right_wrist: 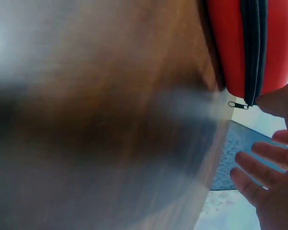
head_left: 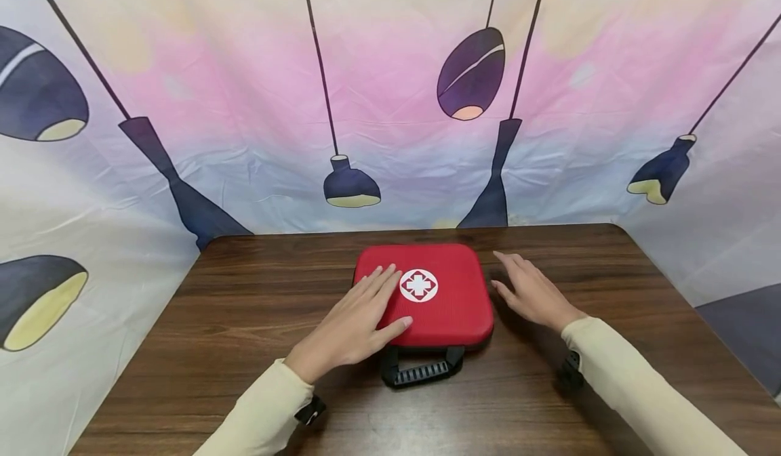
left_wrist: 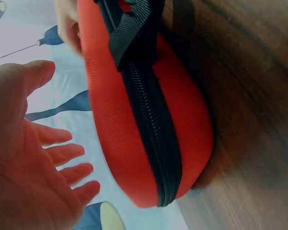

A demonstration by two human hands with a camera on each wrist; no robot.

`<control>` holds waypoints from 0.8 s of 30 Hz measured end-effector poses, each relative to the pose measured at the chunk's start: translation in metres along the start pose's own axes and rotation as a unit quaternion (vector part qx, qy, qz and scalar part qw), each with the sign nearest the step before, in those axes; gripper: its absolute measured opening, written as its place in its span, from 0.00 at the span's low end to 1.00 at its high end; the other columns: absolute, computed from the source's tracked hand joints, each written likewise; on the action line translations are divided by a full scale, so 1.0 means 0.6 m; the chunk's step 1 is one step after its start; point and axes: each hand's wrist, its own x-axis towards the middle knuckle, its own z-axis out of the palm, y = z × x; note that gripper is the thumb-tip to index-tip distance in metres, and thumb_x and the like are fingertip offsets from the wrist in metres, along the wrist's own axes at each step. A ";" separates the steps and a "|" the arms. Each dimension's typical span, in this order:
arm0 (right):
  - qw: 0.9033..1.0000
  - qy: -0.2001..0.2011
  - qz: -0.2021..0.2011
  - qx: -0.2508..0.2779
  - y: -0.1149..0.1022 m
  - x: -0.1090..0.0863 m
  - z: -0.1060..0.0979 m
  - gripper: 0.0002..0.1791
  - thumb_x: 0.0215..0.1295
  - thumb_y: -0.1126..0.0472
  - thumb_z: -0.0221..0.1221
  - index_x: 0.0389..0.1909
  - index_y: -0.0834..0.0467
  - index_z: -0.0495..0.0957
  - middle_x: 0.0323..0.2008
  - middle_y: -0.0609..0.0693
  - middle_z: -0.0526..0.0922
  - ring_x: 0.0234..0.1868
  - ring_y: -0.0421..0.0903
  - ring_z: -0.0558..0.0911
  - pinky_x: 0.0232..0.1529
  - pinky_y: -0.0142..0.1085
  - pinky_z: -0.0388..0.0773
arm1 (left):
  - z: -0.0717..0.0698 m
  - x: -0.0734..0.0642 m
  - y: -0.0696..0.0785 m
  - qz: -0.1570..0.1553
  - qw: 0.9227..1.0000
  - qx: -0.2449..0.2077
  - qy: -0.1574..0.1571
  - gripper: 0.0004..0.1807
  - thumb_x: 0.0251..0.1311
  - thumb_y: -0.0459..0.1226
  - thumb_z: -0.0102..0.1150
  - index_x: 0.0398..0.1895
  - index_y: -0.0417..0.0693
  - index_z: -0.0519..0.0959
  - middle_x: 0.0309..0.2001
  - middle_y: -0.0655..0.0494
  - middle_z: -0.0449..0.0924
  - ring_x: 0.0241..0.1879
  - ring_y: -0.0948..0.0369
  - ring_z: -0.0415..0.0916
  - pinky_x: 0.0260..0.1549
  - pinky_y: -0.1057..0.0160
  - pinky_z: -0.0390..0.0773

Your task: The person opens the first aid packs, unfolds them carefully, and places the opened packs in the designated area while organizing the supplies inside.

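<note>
The right wrist view crops the red case (right_wrist: 281, 45).

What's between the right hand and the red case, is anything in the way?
Nothing visible is in the way. The right hand is right beside the red case. A little zipper pull sticks out near the thumb, but it's part of the case.

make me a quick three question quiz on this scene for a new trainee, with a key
1. In the head view, which hand is over the red case: a) left, b) right, c) both?
2. True or false: the black handle is on the case's near edge in the head view.
3. In the right wrist view, what small part sticks out from the zip near the thumb?

Key: 1. a, the left hand; 2. true; 3. the pull tab.
</note>
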 end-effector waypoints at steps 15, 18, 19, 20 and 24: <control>0.995 -0.062 0.026 0.075 0.024 0.086 0.037 0.21 0.68 0.75 0.54 0.62 0.73 0.74 0.46 0.63 0.77 0.40 0.52 0.80 0.42 0.46 0.80 | 0.036 0.066 -0.017 0.021 0.999 0.021 -0.039 0.45 0.68 0.62 0.52 0.80 0.45 0.57 0.80 0.49 0.52 0.79 0.51 0.45 0.76 0.55 0.46; 0.994 -0.069 0.025 0.077 0.027 0.092 0.041 0.18 0.68 0.75 0.55 0.58 0.73 0.76 0.44 0.62 0.78 0.37 0.50 0.77 0.39 0.44 0.77 | 0.042 0.067 -0.022 0.021 0.999 0.028 -0.039 0.46 0.68 0.63 0.50 0.80 0.46 0.57 0.80 0.50 0.51 0.79 0.51 0.45 0.77 0.55 0.45; 0.994 -0.069 0.024 0.078 0.029 0.094 0.043 0.17 0.67 0.75 0.56 0.56 0.73 0.77 0.43 0.61 0.78 0.36 0.50 0.76 0.39 0.43 0.76 | 0.043 0.067 -0.023 0.022 0.999 0.029 -0.037 0.46 0.68 0.63 0.50 0.80 0.46 0.57 0.80 0.50 0.51 0.79 0.51 0.45 0.77 0.54 0.45; 0.994 -0.068 0.023 0.081 0.030 0.095 0.043 0.16 0.67 0.75 0.56 0.55 0.73 0.78 0.42 0.61 0.78 0.35 0.49 0.75 0.38 0.43 0.75 | 0.044 0.066 -0.023 0.022 0.999 0.031 -0.036 0.46 0.68 0.63 0.50 0.80 0.47 0.57 0.80 0.50 0.51 0.79 0.51 0.45 0.77 0.54 0.45; 0.995 -0.059 0.019 0.083 0.037 0.098 0.046 0.10 0.67 0.74 0.57 0.45 0.69 0.83 0.39 0.58 0.79 0.34 0.49 0.74 0.38 0.43 0.73 | 0.047 0.064 -0.024 0.018 0.998 0.038 -0.037 0.46 0.68 0.64 0.49 0.81 0.48 0.55 0.80 0.51 0.50 0.79 0.52 0.45 0.76 0.54 0.47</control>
